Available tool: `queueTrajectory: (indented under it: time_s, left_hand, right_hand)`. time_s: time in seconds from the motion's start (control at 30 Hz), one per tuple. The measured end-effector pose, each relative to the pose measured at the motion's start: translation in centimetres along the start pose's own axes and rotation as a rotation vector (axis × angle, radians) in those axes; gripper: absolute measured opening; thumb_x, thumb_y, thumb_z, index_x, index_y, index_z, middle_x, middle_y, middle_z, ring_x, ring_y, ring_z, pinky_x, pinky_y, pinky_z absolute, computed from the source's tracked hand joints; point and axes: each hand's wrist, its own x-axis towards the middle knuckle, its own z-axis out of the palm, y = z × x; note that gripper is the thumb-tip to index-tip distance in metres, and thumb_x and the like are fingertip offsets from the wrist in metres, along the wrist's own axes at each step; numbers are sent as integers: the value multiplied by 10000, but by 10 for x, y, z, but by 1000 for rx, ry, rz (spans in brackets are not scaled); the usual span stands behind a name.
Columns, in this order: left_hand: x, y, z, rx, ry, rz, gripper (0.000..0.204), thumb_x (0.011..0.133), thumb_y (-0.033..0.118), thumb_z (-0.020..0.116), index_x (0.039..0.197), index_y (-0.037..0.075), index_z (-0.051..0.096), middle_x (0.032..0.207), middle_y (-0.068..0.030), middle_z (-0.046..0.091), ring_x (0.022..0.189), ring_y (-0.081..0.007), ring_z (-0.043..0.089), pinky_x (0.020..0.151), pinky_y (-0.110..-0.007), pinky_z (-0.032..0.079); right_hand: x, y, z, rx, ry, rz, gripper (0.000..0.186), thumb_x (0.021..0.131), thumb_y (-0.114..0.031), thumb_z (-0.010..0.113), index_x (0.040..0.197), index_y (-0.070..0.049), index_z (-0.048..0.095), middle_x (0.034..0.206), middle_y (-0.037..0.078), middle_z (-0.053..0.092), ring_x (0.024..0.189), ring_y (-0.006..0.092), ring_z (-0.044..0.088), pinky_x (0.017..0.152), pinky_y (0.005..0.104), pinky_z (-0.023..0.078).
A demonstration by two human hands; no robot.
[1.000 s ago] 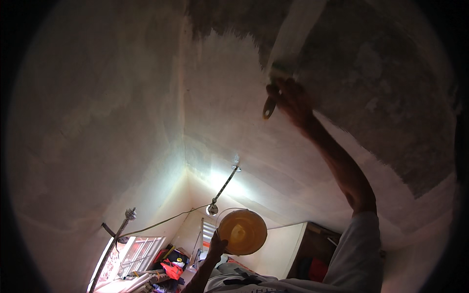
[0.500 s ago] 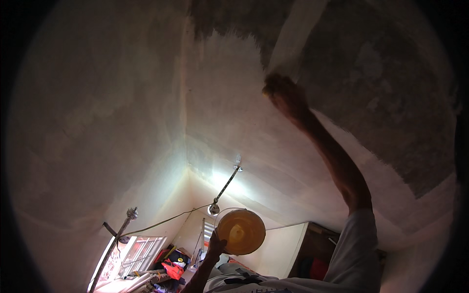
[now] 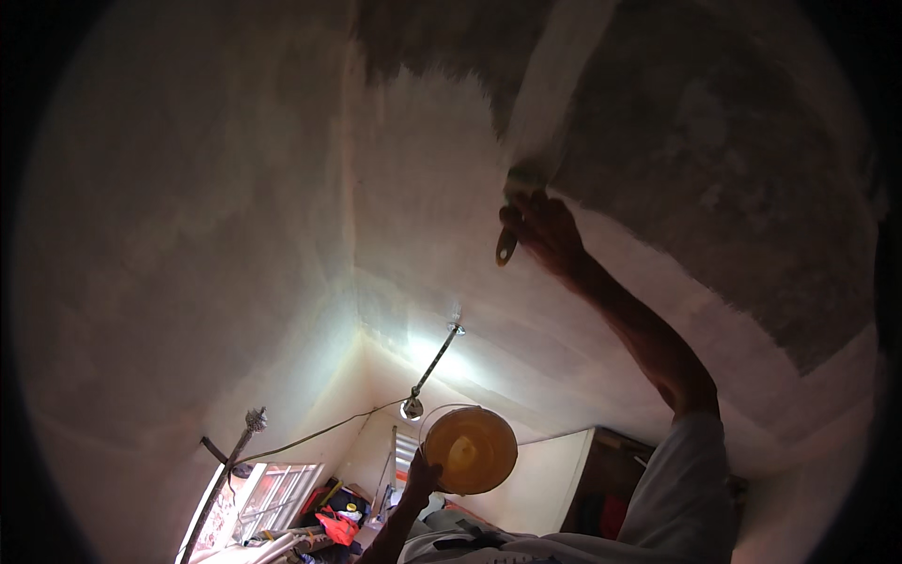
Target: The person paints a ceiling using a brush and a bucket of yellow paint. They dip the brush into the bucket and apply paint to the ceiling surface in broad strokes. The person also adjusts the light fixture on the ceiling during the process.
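Note:
My right hand (image 3: 552,233) is raised high against the ceiling, fingers closed round a paintbrush (image 3: 506,248). The holed end of its handle points down, and its dark bristle end meets the surface at the foot of a pale painted strip (image 3: 554,80). Lower in the picture, my left hand (image 3: 424,476) grips a round yellowish bucket (image 3: 470,451) by its side near the wire handle. The bucket's round face shows a lighter spot in the middle; I cannot tell its contents.
Dark uncoated ceiling (image 3: 686,179) borders the pale coat. A rod with a lamp (image 3: 412,407) hangs beyond the bucket, with a cable running to a pole (image 3: 225,470). A window (image 3: 277,498), red and dark bundles (image 3: 338,526) and an open-sided cupboard (image 3: 606,484) lie lower down.
My right hand has moved lower in the picture with the brush, whose handle now shows, and the pale strip above it is longer. My left hand and the bucket have barely shifted.

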Motion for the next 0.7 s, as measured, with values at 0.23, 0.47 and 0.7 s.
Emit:
queueTrajectory:
  time_s: [0.23, 0.47, 0.7]
  left_hand:
    - [1, -1, -4, -84, -21, 29, 640, 696, -92, 518, 1312, 54, 430, 1144, -86, 570, 1001, -222, 614, 694, -353, 616]
    - [8, -6, -3, 3, 1, 71, 652, 688, -90, 516, 1317, 57, 419, 1129, -92, 564, 993, -226, 616, 685, -358, 629]
    - [2, 7, 1, -66, -28, -7, 659, 670, -50, 544, 1314, 42, 437, 1161, -83, 566, 1034, -201, 589, 755, -343, 594]
  right_hand:
    - [3, 39, -27, 325, -1, 292, 197, 769, -125, 696, 965, -134, 672, 1041, 52, 662, 964, 258, 639, 809, 390, 534]
    - [72, 105, -97, 82, 82, 272, 242, 808, -146, 693, 1051, -156, 687, 1050, 89, 668, 942, 278, 647, 775, 379, 523]
    - [-3, 71, -35, 37, 328, 28, 313, 703, -135, 743, 1010, -166, 691, 1097, 84, 623, 943, 283, 614, 738, 402, 516]
